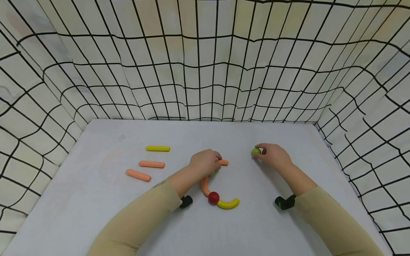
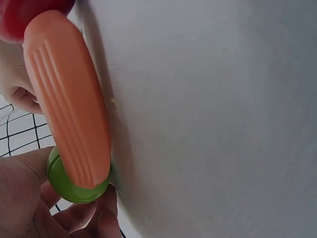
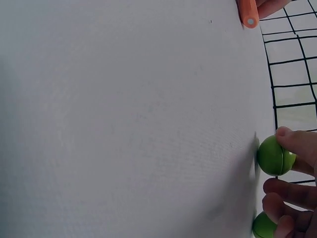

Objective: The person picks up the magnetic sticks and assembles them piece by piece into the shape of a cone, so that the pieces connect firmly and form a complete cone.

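My left hand grips a green ball, thumb on one side and fingers curled on the other. A curved orange piece meets that ball. Past the fingertips in the head view pokes a straight orange stick. At the curved piece's near end sits a red ball, with a curved yellow piece against it. Over at the right, my right hand pinches another green ball at the table surface. A further green ball shows by its lower fingers, partly hidden.
Left of the hands lie a yellow stick and two orange sticks. The white table is bordered by black netting at the back and both sides. Dark wrist-worn devices hang beside the sleeves.
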Action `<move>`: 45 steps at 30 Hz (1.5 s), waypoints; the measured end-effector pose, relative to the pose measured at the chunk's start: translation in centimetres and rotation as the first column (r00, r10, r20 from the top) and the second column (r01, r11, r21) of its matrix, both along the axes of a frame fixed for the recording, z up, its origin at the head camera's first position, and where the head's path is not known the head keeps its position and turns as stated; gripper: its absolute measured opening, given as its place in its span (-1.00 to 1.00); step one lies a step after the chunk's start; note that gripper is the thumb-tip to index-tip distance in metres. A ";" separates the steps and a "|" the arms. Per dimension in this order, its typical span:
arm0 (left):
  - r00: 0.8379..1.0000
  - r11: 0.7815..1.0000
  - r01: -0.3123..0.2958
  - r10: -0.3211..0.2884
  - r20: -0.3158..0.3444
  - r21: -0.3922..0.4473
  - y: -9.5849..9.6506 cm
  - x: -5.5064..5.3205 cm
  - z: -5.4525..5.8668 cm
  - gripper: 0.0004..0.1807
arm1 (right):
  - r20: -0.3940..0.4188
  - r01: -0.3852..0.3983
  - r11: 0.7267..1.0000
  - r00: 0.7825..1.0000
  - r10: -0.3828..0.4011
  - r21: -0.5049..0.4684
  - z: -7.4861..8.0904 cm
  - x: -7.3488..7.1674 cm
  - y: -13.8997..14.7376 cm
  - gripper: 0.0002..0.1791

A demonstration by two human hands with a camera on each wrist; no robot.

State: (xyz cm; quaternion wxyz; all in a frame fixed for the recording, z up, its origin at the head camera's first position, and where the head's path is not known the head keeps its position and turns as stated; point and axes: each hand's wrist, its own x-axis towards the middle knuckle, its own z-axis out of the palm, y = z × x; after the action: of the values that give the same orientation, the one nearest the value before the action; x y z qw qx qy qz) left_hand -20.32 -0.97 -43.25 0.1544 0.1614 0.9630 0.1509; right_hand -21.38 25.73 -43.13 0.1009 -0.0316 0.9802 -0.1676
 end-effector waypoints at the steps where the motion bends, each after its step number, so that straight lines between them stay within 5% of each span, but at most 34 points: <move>1: 1.000 1.000 0.002 -0.002 -0.001 -0.001 0.0 0.0 0.0 -0.68 | 0.000 -0.003 1.000 1.000 0.003 0.002 0.0 0.1 0.0 -0.45; 19: 1.000 0.997 -0.027 0.028 -0.008 0.071 0.0 0.3 -0.1 -0.72 | -0.011 -0.081 0.990 0.997 0.080 -0.118 -0.2 1.4 -1.3 -0.50; 45: 0.999 0.997 -0.017 0.015 0.028 0.075 -0.4 0.0 0.5 -0.71 | -0.048 -0.226 0.964 0.974 0.221 -0.137 -1.4 2.9 -6.1 -0.56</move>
State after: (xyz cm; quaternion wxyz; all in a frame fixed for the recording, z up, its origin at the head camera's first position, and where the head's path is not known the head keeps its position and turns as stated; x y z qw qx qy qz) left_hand -20.34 -1.39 -42.76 0.1603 0.1571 0.9557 0.1903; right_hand -18.50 19.61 -44.50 0.1007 -0.1519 0.9574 -0.2239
